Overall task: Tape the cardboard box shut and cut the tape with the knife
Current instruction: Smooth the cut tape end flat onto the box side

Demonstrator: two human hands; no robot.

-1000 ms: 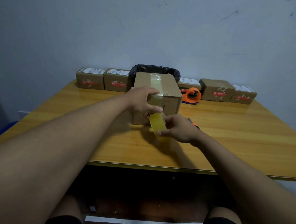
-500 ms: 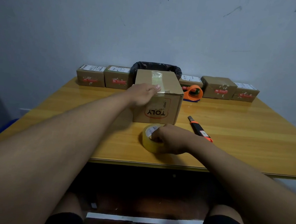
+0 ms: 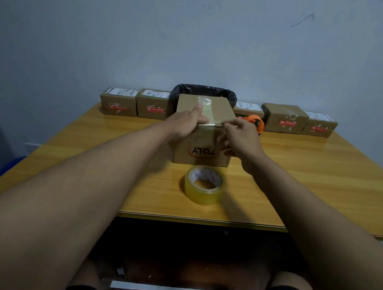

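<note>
The cardboard box with "TOLY" upside down on its front stands mid-table. A strip of clear tape runs along its top and over the front edge. My left hand lies flat on the box top at the left of the strip, fingers on the tape. My right hand is at the box's front top edge, its blurred fingers against the tape there. The clear tape roll lies flat on the table in front of the box, touched by neither hand. No knife shows; my right forearm covers where it lay.
Small taped parcels line the back edge of the wooden table: two on the left and two on the right. An orange tape dispenser sits behind my right hand. A black-lined bin stands behind the box.
My right hand put the tape roll down on the table, let go of it and rose to the box's front top edge. My left hand stayed on the box top.
</note>
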